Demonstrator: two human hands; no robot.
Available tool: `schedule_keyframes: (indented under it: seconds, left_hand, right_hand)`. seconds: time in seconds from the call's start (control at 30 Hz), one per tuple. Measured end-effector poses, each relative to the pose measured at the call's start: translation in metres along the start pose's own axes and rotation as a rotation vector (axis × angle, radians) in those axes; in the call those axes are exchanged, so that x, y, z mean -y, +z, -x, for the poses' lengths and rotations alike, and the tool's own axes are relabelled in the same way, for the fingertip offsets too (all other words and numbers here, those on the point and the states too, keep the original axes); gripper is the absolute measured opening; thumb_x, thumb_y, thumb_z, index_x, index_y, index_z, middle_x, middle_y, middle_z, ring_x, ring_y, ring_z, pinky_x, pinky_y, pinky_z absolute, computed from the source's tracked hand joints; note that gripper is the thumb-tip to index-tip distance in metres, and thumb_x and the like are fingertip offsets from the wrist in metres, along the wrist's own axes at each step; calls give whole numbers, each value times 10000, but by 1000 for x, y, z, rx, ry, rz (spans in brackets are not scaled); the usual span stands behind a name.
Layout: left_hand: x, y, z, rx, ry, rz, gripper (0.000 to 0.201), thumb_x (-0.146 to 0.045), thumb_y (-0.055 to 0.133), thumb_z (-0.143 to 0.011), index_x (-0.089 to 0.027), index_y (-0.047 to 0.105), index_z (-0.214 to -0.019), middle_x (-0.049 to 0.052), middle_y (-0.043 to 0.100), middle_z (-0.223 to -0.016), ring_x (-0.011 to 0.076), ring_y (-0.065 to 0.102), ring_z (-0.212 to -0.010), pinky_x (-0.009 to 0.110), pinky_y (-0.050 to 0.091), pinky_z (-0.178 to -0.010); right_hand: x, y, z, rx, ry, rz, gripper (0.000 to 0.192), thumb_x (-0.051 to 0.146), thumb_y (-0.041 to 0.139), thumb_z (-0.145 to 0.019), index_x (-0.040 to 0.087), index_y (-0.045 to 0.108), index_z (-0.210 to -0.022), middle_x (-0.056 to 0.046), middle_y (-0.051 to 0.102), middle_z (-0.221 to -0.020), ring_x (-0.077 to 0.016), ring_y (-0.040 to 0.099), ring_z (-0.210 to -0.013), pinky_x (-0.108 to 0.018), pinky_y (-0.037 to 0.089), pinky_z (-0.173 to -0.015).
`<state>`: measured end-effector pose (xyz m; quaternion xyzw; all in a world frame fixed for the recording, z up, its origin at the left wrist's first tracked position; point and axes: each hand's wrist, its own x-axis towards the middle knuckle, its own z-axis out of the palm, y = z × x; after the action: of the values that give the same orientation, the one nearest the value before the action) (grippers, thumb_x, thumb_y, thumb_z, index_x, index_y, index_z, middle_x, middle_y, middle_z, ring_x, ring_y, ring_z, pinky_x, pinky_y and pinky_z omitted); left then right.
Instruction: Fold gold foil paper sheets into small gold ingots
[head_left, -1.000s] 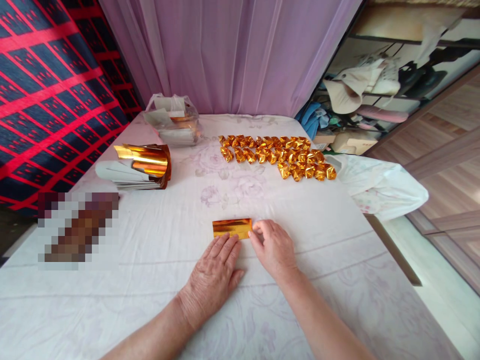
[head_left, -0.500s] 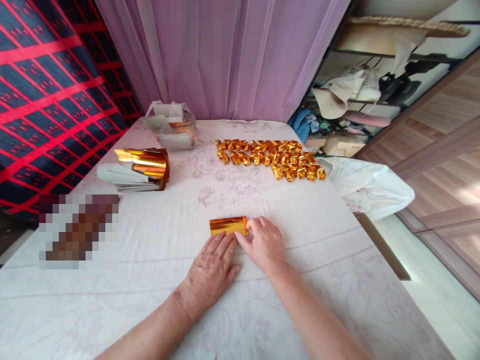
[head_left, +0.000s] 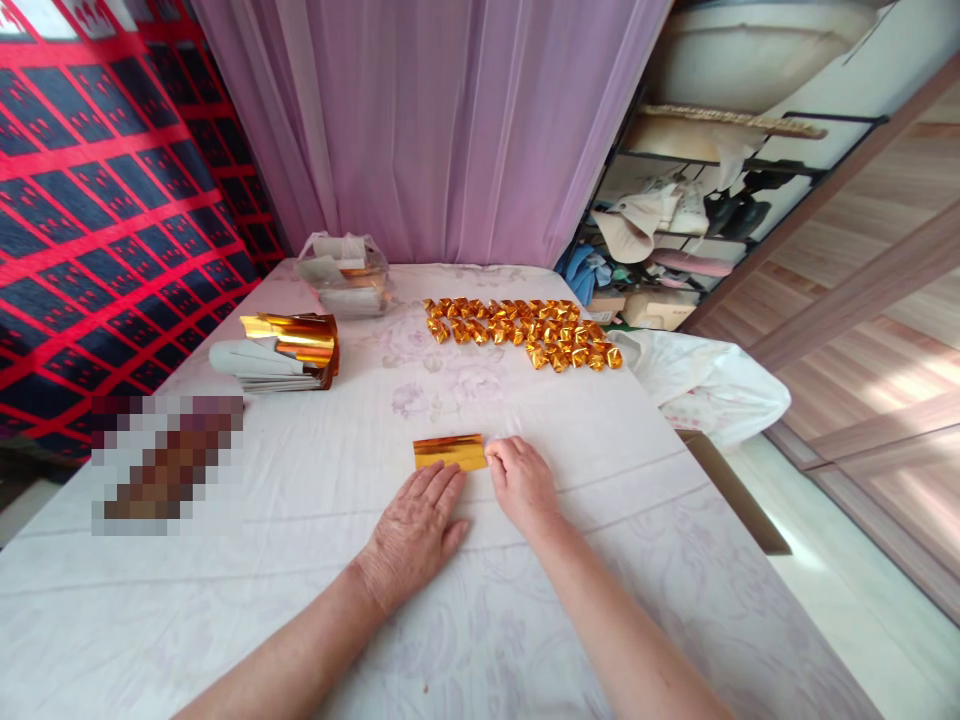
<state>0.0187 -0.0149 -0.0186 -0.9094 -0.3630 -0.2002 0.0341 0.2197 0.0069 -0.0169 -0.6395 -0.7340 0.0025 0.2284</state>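
Observation:
A folded strip of gold foil paper (head_left: 450, 452) lies flat on the table in front of me. My left hand (head_left: 417, 525) rests palm down, fingers stretched out, with its fingertips on the strip's near edge. At the strip's right end my right hand (head_left: 523, 482) is curled, thumb and fingers pinched together at the short edge. Several folded gold foil pieces (head_left: 517, 333) stand in rows farther back. To the left a curled stack of foil sheets (head_left: 289, 352) shows gold faces and pale backs.
A clear plastic bag (head_left: 345, 275) of more sheets is at the back left. The table has a pale floral cloth (head_left: 315, 560). A blurred patch (head_left: 169, 465) covers something at the left edge. Beyond the right edge are a white bag (head_left: 720, 385) and a shelf rack (head_left: 675, 220).
The lifted fold at the strip's right end no longer shows; that end now looks straight. My right fingers have drawn in to a tighter pinch there. The view has shifted slightly.

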Motion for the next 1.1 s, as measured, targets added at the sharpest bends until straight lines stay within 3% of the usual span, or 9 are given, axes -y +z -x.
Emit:
schedule_keyframes:
  seconds: [0.2,0.27,0.37,0.57,0.83,1.1]
  left_hand:
    - [-1,1,-5,58,-34,-11,496,-365,434,-945,-127,499,-1375,146,605,-1323,280,513,-1273,445,417,-1061]
    - [-2,-1,-8,83,-49,-2,507,-345,467,-918,-130,502,-1376,141,597,-1329,282,513,-1262,446,413,-1063]
    - [-5,-3,-11,103,-74,30,522,-302,518,-868,-137,517,-1363,133,589,-1328,282,520,-1235,445,409,-1067]
    - [-13,-6,-16,93,-121,30,500,-253,550,-826,-128,562,-1310,118,612,-1277,275,544,-1185,434,403,-1069]
    - [-45,-3,-23,17,-252,-183,384,-180,459,-903,-78,600,-1246,157,650,-1241,297,574,-1153,511,402,-1021]
    - [-43,0,-12,27,-255,-233,400,-235,445,-935,-117,593,-1287,111,633,-1312,265,562,-1173,486,412,-1017]
  right_hand:
    - [7,-10,13,-27,-133,23,321,167,497,-921,237,646,-1197,-91,633,-1136,-203,579,-1035,-326,433,-891]
    - [12,-13,19,6,-150,90,335,238,545,-919,297,644,-1233,-111,552,-1334,-268,485,-1235,-407,402,-960]
    - [16,-14,26,51,-132,157,345,305,563,-925,332,633,-1262,-110,451,-1472,-309,341,-1378,-482,348,-1027]
    - [15,-10,31,79,-107,191,400,359,563,-929,322,589,-1326,-119,406,-1517,-314,320,-1405,-505,322,-1064]
    - [16,-5,34,50,-105,195,394,322,558,-933,310,595,-1325,-131,442,-1491,-328,349,-1388,-506,339,-1049]
    - [17,-4,36,96,-39,212,406,384,508,-959,346,556,-1361,-108,428,-1506,-312,307,-1416,-485,287,-1082]
